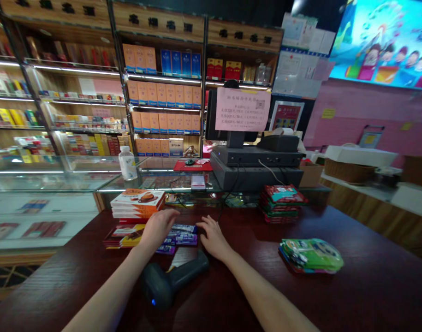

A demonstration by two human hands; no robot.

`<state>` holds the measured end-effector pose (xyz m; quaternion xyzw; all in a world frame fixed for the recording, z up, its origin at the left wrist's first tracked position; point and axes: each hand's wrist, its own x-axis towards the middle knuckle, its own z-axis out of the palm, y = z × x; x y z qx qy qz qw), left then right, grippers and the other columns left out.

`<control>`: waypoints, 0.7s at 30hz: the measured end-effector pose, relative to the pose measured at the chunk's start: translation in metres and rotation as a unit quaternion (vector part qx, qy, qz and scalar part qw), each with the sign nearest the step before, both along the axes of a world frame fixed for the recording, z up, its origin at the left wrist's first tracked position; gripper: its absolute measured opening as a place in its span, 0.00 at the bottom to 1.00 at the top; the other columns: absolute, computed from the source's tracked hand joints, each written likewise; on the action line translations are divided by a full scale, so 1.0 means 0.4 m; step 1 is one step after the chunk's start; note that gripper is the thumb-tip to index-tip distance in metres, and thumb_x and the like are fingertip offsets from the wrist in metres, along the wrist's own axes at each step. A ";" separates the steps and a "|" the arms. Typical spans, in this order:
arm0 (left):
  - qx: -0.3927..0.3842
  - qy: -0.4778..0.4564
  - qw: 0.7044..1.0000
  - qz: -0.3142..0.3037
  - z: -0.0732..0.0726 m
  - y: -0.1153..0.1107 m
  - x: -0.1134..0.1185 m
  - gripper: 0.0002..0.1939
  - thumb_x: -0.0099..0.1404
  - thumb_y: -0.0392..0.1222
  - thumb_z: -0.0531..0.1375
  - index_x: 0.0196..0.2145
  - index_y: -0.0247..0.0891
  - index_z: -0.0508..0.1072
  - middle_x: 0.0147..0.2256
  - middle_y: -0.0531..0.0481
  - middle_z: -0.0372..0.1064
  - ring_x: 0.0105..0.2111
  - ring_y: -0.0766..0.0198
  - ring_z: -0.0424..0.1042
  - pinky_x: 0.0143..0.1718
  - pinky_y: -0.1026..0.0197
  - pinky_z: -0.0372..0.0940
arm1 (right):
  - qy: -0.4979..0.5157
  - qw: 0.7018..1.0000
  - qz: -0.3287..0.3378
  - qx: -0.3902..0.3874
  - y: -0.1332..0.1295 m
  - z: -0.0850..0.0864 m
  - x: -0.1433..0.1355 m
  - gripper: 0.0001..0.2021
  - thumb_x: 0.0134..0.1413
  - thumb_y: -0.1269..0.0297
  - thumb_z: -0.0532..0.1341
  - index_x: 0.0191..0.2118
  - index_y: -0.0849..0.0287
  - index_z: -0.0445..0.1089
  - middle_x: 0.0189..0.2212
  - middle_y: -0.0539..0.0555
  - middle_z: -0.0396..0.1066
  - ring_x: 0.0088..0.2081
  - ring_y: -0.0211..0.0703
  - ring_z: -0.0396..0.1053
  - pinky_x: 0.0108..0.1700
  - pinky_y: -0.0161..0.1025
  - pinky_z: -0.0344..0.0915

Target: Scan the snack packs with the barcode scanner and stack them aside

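My left hand (160,227) reaches over the left part of several purple snack packets (183,237), its fingers stretched out toward the right. At the right end of these packets is my right hand (213,236), open, with fingers spread and fingertips close to their edge. Whether either hand touches them I cannot tell. Left of my left hand lie a stack of yellow and red packets (127,236) and, behind it, a stack of white and orange boxes (139,203). A black handheld barcode scanner (176,279) lies on the dark table between my forearms.
Green packets (312,255) lie at the right, with a pile of red and green packets (282,203) farther back. Beyond the table are a cash register (257,159), a white bottle (127,163) and a glass counter (155,177). Stocked shelves (164,94) line the back wall.
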<state>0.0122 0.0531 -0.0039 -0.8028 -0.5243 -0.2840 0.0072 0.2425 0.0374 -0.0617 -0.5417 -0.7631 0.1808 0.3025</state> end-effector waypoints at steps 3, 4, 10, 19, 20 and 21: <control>0.005 -0.008 1.000 0.003 0.005 0.001 -0.005 0.16 0.69 0.41 0.50 0.45 0.42 0.76 0.45 0.47 0.79 0.45 0.57 0.78 0.49 0.57 0.69 | 0.023 0.999 -0.025 0.004 0.016 -0.001 0.012 0.29 0.48 0.82 0.54 0.56 0.60 0.72 0.63 0.62 0.64 0.70 0.51 0.51 0.70 0.55 0.48; 0.008 -0.010 1.000 0.004 0.008 0.000 -0.007 0.16 0.69 0.42 0.50 0.45 0.42 0.76 0.45 0.48 0.79 0.45 0.58 0.78 0.50 0.58 0.69 | 0.032 0.999 -0.033 0.005 0.021 0.002 0.017 0.29 0.47 0.83 0.53 0.55 0.60 0.72 0.63 0.61 0.65 0.69 0.50 0.53 0.69 0.52 0.49; 0.055 -0.041 0.997 0.026 0.045 0.003 -0.039 0.16 0.69 0.41 0.50 0.48 0.43 0.74 0.47 0.47 0.78 0.48 0.56 0.76 0.52 0.56 0.67 | -0.006 0.998 -0.063 0.000 0.043 0.046 0.032 0.28 0.48 0.81 0.52 0.54 0.56 0.73 0.61 0.56 0.68 0.65 0.46 0.60 0.65 0.45 0.56; 0.136 -0.055 0.985 0.088 0.087 0.024 -0.146 0.15 0.69 0.43 0.51 0.43 0.43 0.76 0.48 0.47 0.77 0.50 0.52 0.72 0.55 0.49 0.63 | -0.066 0.993 -0.090 -0.023 0.070 0.081 0.017 0.23 0.52 0.77 0.54 0.50 0.52 0.75 0.52 0.56 0.76 0.57 0.56 0.68 0.58 0.54 0.57; 0.139 -0.054 0.984 0.101 0.090 0.025 -0.157 0.15 0.69 0.43 0.51 0.43 0.44 0.76 0.49 0.47 0.76 0.51 0.52 0.71 0.56 0.49 0.62 | -0.065 0.994 -0.089 -0.023 0.076 0.082 0.010 0.23 0.52 0.77 0.54 0.50 0.52 0.76 0.51 0.56 0.76 0.56 0.56 0.68 0.58 0.54 0.57; 0.143 -0.051 0.982 0.115 0.093 0.026 -0.169 0.15 0.69 0.43 0.51 0.44 0.44 0.77 0.50 0.48 0.76 0.52 0.51 0.70 0.56 0.48 0.61 | -0.062 0.994 -0.086 -0.022 0.082 0.083 0.002 0.23 0.52 0.77 0.54 0.50 0.52 0.76 0.51 0.56 0.76 0.56 0.55 0.68 0.59 0.54 0.58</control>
